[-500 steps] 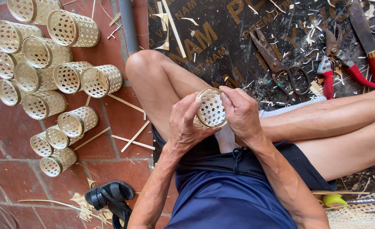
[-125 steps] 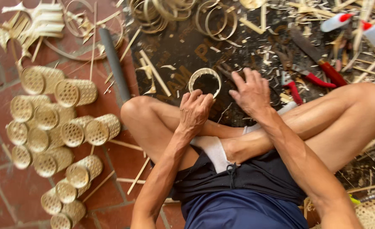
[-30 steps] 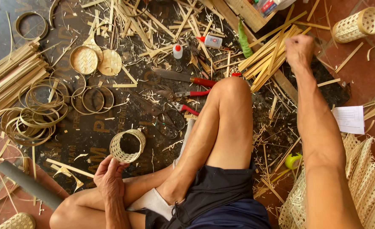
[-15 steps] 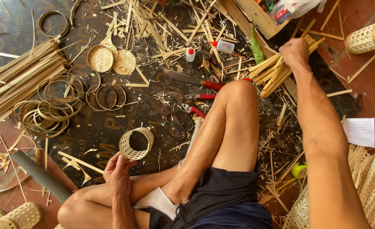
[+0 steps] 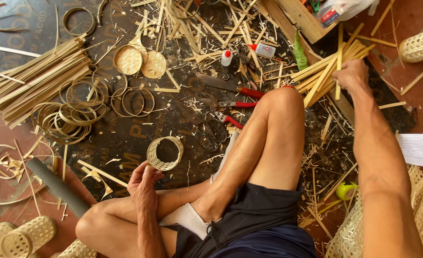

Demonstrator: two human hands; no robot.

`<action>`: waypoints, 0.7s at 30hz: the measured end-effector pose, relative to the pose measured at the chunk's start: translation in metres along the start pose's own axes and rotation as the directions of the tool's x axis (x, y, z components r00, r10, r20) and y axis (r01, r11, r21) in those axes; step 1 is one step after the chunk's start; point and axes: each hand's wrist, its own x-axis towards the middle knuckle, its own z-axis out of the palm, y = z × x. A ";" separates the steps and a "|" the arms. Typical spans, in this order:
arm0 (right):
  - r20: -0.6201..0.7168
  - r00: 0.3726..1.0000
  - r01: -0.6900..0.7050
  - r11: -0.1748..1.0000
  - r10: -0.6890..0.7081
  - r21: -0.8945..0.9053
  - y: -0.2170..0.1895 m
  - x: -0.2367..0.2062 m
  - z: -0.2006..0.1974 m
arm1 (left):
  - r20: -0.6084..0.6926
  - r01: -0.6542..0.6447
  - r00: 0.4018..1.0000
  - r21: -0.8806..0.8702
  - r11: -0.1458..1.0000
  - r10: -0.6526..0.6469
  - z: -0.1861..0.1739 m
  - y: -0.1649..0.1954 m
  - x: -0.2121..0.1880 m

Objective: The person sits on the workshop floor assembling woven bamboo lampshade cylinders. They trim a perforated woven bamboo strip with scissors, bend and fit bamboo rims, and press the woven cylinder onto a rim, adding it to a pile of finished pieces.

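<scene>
I see a small woven bamboo ring (image 5: 164, 153), an open cylinder lying on the dark mat (image 5: 125, 136), just above and slightly right of the left hand (image 5: 143, 184). The left hand rests on the folded left leg, fingers loosely curled; its fingertips sit at the ring's lower rim, touching or nearly so, and I cannot tell whether there is a real grip. The right hand (image 5: 351, 76) is stretched far out to the upper right, well apart from the ring, closed around the bundle of bamboo strips (image 5: 322, 71) lying beside a wooden box (image 5: 297, 19). Between the two hands rises the bent right knee (image 5: 281, 98). Just left of that knee lie red-handled pliers (image 5: 226, 102), a red-handled knife (image 5: 230, 86) and a pair of dark scissors (image 5: 206, 134). Farther up sit two small glue bottles (image 5: 261, 49) with red caps. Up and left of the ring: two round woven discs (image 5: 140, 61), then a tangle of thin bamboo hoops (image 5: 73, 114), then a stack of flat bamboo slats (image 5: 34, 81) at the far left. A grey tube (image 5: 58, 188) lies diagonally at lower left, with finished woven cylinders (image 5: 27, 234) beyond it in the corner. Another woven cylinder (image 5: 419, 45) sits at the upper right edge, and a sheet of paper (image 5: 414, 148) lies by the right forearm. Shavings cover the mat.
</scene>
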 end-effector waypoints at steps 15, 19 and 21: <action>-0.051 0.943 0.278 0.697 -0.327 0.661 0.025 -0.030 -0.008 | 0.006 -0.027 1.000 0.041 0.999 0.027 -0.001 0.003 -0.007; -0.028 0.953 0.247 0.719 -0.302 0.649 0.043 -0.025 -0.014 | -0.012 -0.016 1.000 0.071 0.997 0.017 0.000 0.004 -0.010; -0.017 0.948 0.247 0.705 -0.316 0.665 0.050 -0.026 -0.016 | -0.020 -0.015 1.000 0.084 0.996 0.017 0.000 0.004 -0.010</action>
